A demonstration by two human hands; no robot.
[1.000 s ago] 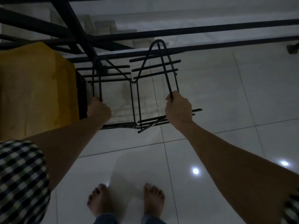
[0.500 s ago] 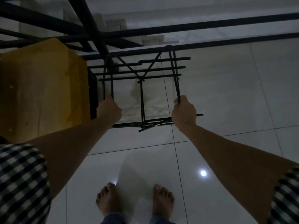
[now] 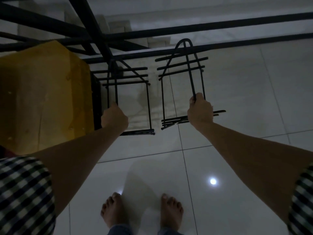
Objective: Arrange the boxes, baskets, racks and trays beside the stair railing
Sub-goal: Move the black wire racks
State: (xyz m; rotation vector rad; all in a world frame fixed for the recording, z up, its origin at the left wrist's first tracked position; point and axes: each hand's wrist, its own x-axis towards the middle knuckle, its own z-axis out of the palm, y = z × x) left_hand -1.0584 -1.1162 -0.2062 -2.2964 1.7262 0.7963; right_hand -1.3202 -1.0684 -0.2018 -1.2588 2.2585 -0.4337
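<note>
Black steel rod makes up both racks, and each hand has one. The left hand (image 3: 114,117) is closed round the long arched rod of the left rack (image 3: 138,132). Only the back of that hand shows, so the fingers themselves are hidden. The rack sits just beside the yellow box (image 3: 44,95), with its far end under the lowest bar of the stair railing (image 3: 237,44). The right hand (image 3: 199,112) grips the matching arched rod of the right rack (image 3: 190,73) in a fist, the thumb lying along the rod. This rack is set apart from the other, a strip of pale tile showing between them, and its curved far end reaches up to the same railing bar. Whether either rack rests on the floor (image 3: 237,99) or hangs just above it cannot be told from this angle. The floor is glossy white tile with dark grout lines, and a round spot of light (image 3: 213,181) shines back from it. Beyond the railing, pale stair steps (image 3: 118,26) drop away. At the near edge stand two bare feet — the left foot (image 3: 115,212) and the right foot (image 3: 171,211) — and both arms come out of short checked sleeves (image 3: 23,192).
</note>
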